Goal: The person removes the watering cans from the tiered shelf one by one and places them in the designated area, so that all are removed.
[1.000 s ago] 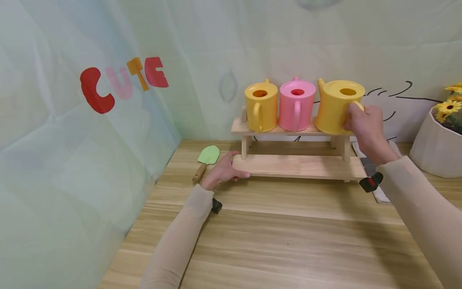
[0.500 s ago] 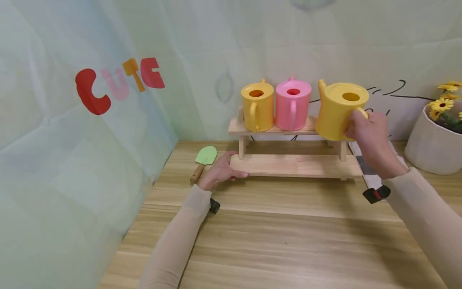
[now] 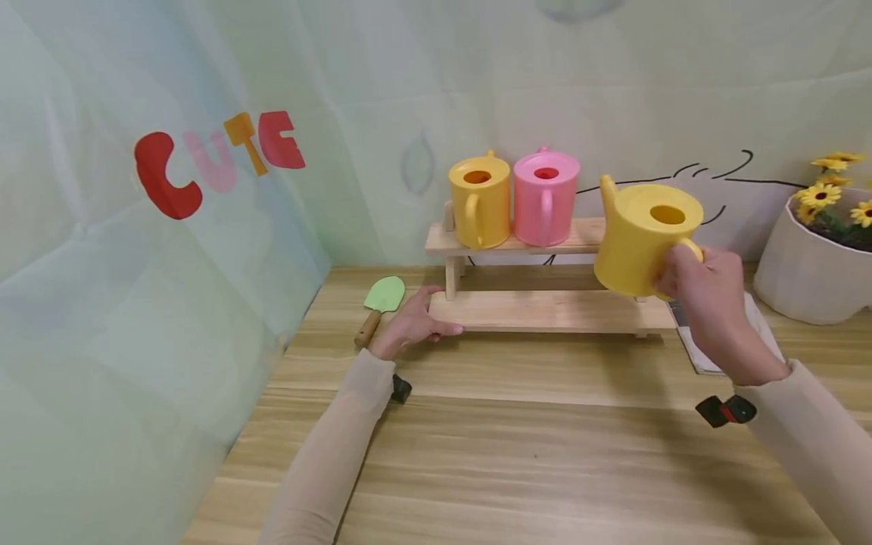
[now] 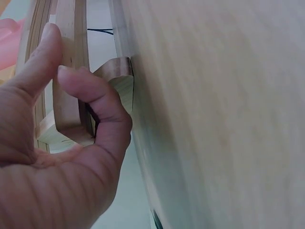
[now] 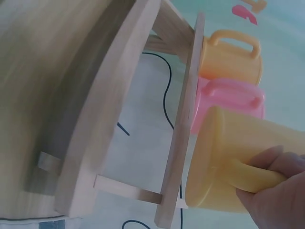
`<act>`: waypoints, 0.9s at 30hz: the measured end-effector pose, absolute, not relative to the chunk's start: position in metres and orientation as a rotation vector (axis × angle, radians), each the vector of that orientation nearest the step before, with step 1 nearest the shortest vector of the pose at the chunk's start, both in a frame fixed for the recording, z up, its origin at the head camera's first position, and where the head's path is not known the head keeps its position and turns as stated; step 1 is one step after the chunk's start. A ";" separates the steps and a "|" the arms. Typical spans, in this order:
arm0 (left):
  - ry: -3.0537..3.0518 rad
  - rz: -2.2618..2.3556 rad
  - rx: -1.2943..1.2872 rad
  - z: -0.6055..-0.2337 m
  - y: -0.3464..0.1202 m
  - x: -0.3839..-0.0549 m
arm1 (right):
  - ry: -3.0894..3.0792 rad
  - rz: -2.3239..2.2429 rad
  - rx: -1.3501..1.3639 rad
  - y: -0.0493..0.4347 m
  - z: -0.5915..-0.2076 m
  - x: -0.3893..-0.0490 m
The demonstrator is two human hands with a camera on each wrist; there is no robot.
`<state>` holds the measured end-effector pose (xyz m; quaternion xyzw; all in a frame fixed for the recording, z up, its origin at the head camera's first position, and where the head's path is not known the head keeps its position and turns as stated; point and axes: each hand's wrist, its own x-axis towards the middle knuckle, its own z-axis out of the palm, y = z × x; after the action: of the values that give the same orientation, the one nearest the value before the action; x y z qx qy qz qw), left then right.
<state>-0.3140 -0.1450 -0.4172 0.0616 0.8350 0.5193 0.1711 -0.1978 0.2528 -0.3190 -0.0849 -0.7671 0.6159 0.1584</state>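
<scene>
My right hand (image 3: 708,303) grips the handle of a yellow watering can (image 3: 636,246), holding it in the air in front of the right end of a two-tier wooden shelf (image 3: 545,310). The can's spout points up and to the left. With thumb and curled fingers my left hand (image 3: 417,322) holds the left end of the lower board (image 4: 71,102), as the left wrist view shows. An orange-yellow watering can (image 3: 489,212) and a pink watering can (image 3: 555,204) stand side by side on the upper board, handles toward me.
Left of the shelf lies a small trowel (image 3: 386,294) with a green blade and wooden handle. A white pot (image 3: 804,265) with yellow flowers stands at the right. Behind my right hand is a grey and white cloth-like item (image 3: 763,325). Fabric walls (image 3: 409,91) border the table.
My right hand has lifted the yellow watering can off the upper board and brought it forward and down, toward me. The left hand keeps its hold on the shelf.
</scene>
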 end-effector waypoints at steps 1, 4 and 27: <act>2.369 1.478 0.177 -0.418 -0.145 -0.314 | -2.195 1.759 -0.249 0.253 -0.320 -0.195; 2.371 1.482 0.178 -0.418 -0.146 -0.315 | -2.197 1.761 -0.255 0.253 -0.325 -0.186; 2.365 1.487 0.167 -0.419 -0.145 -0.316 | -2.172 1.906 -0.303 0.261 -0.361 -0.142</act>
<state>-0.3164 -0.1450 -0.4187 0.0587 0.8327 0.5236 0.1705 -0.1421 0.2608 -0.3614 -0.1034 -0.7423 0.6514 0.1180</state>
